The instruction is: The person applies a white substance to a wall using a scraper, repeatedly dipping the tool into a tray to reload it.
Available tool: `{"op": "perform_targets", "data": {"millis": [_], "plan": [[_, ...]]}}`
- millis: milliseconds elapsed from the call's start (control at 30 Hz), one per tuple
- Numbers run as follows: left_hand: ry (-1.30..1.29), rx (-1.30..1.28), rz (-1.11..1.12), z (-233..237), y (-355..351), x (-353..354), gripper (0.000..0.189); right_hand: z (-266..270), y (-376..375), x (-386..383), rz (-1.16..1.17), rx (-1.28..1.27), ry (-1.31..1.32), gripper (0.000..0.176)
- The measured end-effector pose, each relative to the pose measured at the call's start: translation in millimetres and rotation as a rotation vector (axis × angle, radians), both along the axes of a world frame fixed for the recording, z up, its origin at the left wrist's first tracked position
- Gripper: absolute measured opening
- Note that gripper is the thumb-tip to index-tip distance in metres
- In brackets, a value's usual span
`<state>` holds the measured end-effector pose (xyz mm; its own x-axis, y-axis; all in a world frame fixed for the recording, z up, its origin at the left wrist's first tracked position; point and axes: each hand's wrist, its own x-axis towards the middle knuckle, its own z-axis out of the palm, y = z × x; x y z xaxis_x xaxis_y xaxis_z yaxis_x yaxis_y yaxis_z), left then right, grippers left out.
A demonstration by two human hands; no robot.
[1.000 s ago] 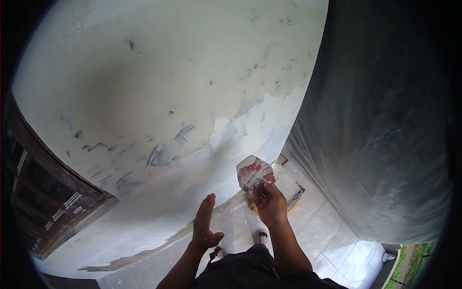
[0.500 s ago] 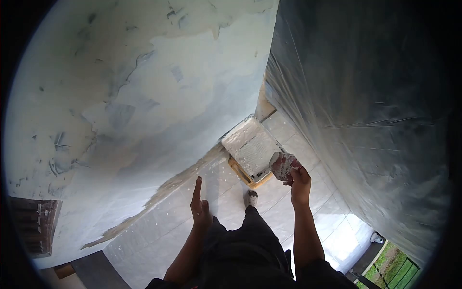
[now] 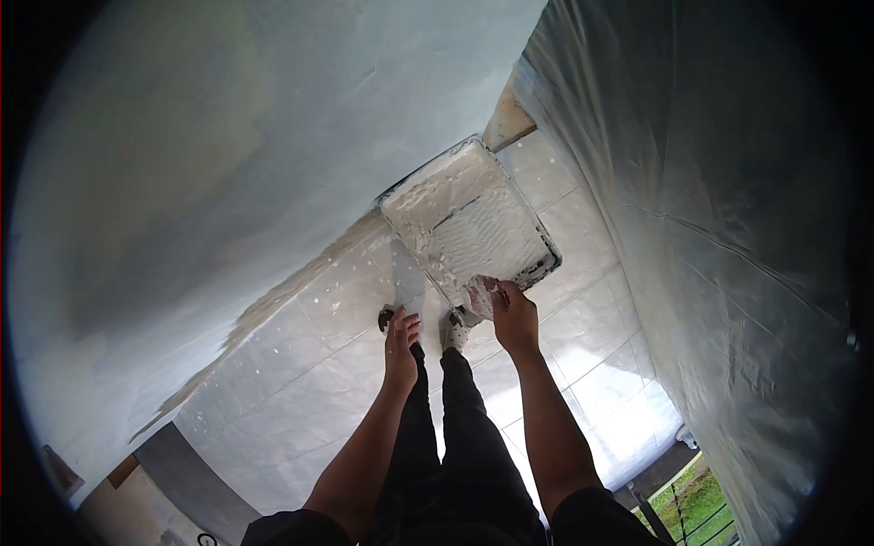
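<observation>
My right hand (image 3: 515,320) pinches a flat reddish piece (image 3: 483,293) smeared with whitish paste; its exact kind does not show. It is held over the near edge of a dark-rimmed paint tray (image 3: 552,258), overlapping that edge in this view. Thick off-white paste (image 3: 446,193) covers the tray's floor and its ribbed slope. To the left, my left hand (image 3: 401,350) is open and holds nothing, its fingers loosely bent and apart. It hovers over the floor, short of the tray.
A pale, patchily coated wall (image 3: 255,155) rises on the left, close against the tray. Plastic sheeting (image 3: 710,237) hangs on the right. Paste spots dot the tiled floor (image 3: 337,300). My feet (image 3: 455,335) stand just before the tray; grass and a railing show at lower right.
The view has come closer to the tray, which looks larger. My right hand has moved left with the reddish piece, to the tray's near edge. My left hand's fingers have bent and spread.
</observation>
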<state>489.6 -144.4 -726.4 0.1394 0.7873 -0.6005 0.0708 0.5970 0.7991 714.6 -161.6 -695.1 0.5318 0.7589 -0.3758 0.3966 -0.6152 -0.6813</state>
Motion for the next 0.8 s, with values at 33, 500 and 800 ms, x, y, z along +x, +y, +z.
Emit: {"op": "perform_targets", "data": {"millis": [33,500,800], "plan": [[-0.012,-0.038,0.011,-15.6,7.5,5.7,0.079,-12.1,4.4,-1.6,0.011,-0.002,0.002,0.024],[-0.023,-0.225,-0.022,-80.0,40.6,42.1,0.084,-64.2,26.8,21.7,-0.111,-0.145,-0.002,0.024],[-0.204,-0.350,0.068,-75.9,46.3,39.9,0.104,-60.6,25.3,-21.0,0.104,0.041,0.076,0.026]]}}
